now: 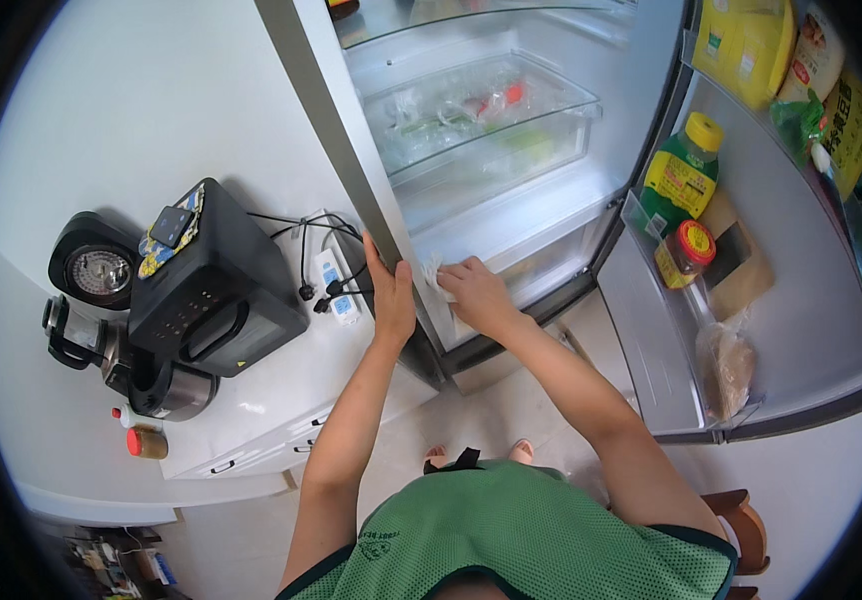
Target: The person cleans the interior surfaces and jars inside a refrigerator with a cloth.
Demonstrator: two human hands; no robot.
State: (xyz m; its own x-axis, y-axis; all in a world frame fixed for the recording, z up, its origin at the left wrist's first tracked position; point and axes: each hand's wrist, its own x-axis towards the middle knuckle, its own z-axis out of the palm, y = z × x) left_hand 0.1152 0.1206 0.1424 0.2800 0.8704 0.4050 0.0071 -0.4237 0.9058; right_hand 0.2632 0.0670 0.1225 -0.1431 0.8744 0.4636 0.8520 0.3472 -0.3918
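An open refrigerator (401,150) stands in front of me, its door (671,390) swung out to the right. My right hand (479,296) grips a crumpled white cloth or tissue (431,271) against the left inner edge of the fridge, beside the lower drawer (562,259). My left hand (393,300) rests flat along the outer left side of the fridge, fingers pointing up, holding nothing. Above my right hand, a clear drawer (491,161) contains bagged food. Door shelves hold a green bottle with a yellow cap (680,176), a red-lidded jar (684,253) and a plastic bag (727,367).
On the white counter (251,409) at left stand a black oven-like appliance (213,285), a glass jug (74,334), a dark pot-like appliance (175,390) and small jars. A power strip (337,285) with plugs and cables lies near my left hand. A brown chair (742,532) stands lower right.
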